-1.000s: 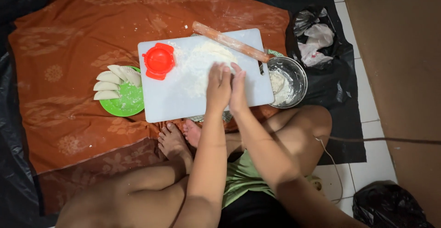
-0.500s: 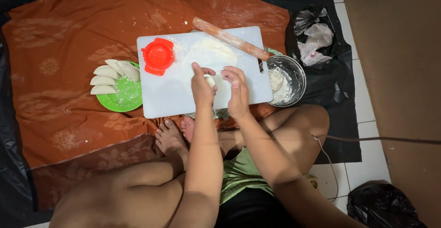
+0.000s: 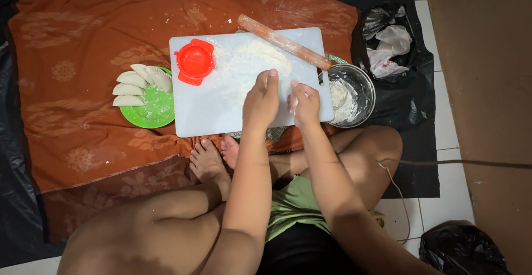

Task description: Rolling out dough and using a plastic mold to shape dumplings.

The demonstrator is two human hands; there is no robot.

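Floor: pale tile (image 3: 443,197) at 3 to 5 o'clock, brown strip at far right.

Black sheet (image 3: 410,114): spread over the tile, showing at the left, top and right edges.

Orange cloth (image 3: 83,125): patterned, dusted with flour, lying on the sheet and filling the frame from 9 to 12 o'clock.

Person: seated cross-legged at 6 o'clock, bare feet (image 3: 213,156) just under the near edge of the board.

Board (image 3: 205,111): white, rectangular, at centre on the cloth, floured.

Dough (image 3: 257,62): pale flat sheet on the board's upper middle, at 12 o'clock from both hands, just beyond the fingertips.

Rolling pin (image 3: 285,42): wooden, lying diagonally across the board's 1 o'clock corner.

Bowl (image 3: 363,84): metal, at 3 o'clock of the board, touching its edge, with dough inside.

Plate (image 3: 152,109): green, at 9 o'clock of the board, holding folded dumplings (image 3: 133,84) in a fan.

Press (image 3: 195,62): red, round, at the board's 10 o'clock corner.

Bag (image 3: 388,45): black, with crumpled white wrap, at 2 o'clock.

Left hand (image 3: 260,100): over the board's near right part, fingers together and curled, tips down toward the board; whether it holds anything, cannot tell.

Right hand (image 3: 303,102): just beside the left, fingers bunched and floured, apparently pinching a small white bit.
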